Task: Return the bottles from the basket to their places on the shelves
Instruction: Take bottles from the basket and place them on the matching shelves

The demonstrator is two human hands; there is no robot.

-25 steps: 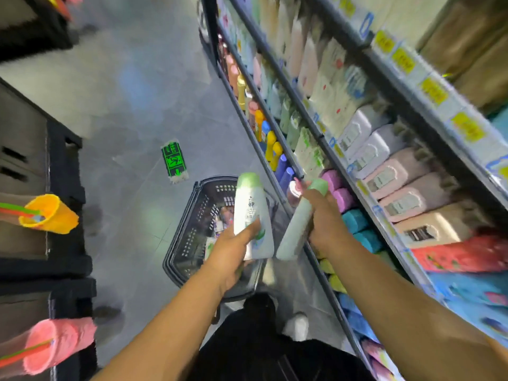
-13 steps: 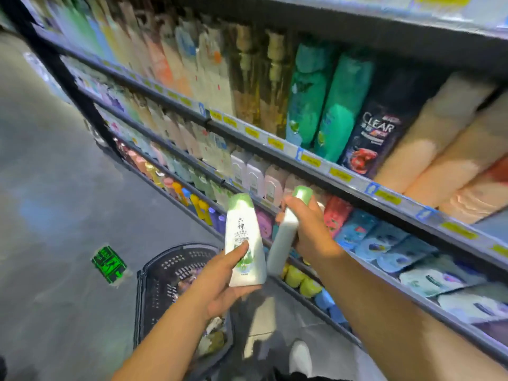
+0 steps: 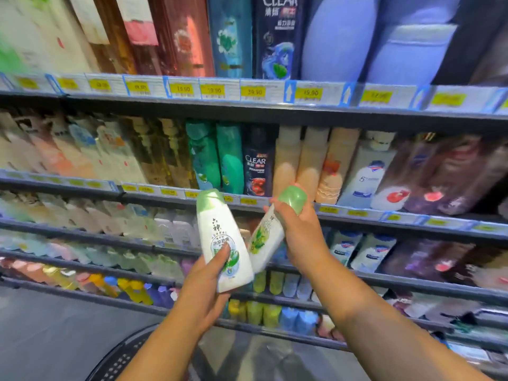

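Held, left: your left hand (image 3: 204, 295) grasps a white green-capped bottle (image 3: 222, 237), upright.
Held, right: your right hand (image 3: 301, 229) grasps a second bottle (image 3: 268, 235), tilted right, its base behind the first.
Clearance: shelf edges (image 3: 275, 105) run just beyond, and the basket (image 3: 123, 358) rim is near left.
Change: the shelves are now face-on, and both grips are unchanged.

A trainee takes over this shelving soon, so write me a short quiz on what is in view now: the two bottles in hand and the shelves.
1. True or false: the left grip holds the left bottle with its green cap pointing up.
2. Where does the right grip hold the right bottle? A) just below the cap B) at the base C) by the cap alone
3. Fill in: the dark shelf bottle behind and between the two caps reads ____.
Key: 1 true; 2 A; 3 CLEAR.
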